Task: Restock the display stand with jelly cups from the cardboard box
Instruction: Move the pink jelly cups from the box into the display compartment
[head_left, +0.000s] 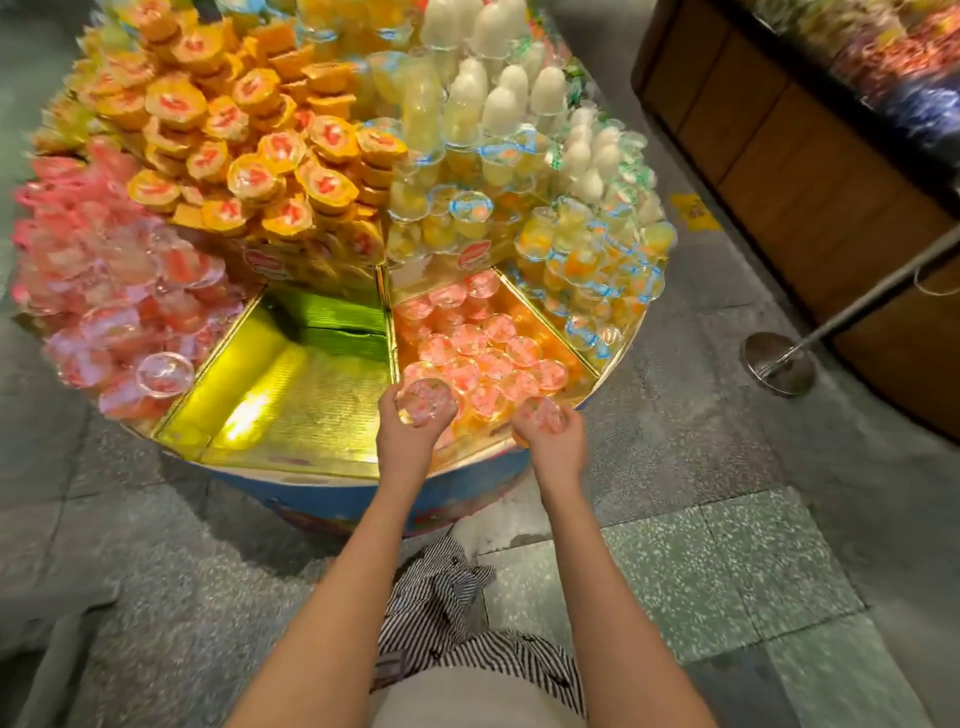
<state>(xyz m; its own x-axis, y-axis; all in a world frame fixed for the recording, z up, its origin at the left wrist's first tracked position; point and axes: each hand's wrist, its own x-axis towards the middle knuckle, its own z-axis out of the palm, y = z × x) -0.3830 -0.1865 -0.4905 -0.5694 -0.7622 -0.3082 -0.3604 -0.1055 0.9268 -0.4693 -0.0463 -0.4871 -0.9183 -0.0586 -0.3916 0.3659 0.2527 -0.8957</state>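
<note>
While a heap of clear, pink-filled plastic cups (119, 312) crowds the left wedge of the round, gold-lined display stand (291, 467), the neighbouring yellow-lit wedge (311, 410) shows only its gold floor. Next along, the person's left hand (410, 441) curls its fingers round a clear plastic cup of pink jelly (425, 408). The cup's round face is turned up at the camera and its axis is near upright; lid or base cannot be told. Beyond it, matching cups (483, 353) partly fill the orange wedge. The right hand (553, 447) grips a second cup (540, 415) over the front rim, blurred, its tilt unclear. Set this near the low edge, either cup could tip off to the floor or knock its neighbours askew. No cardboard box is in view.
</note>
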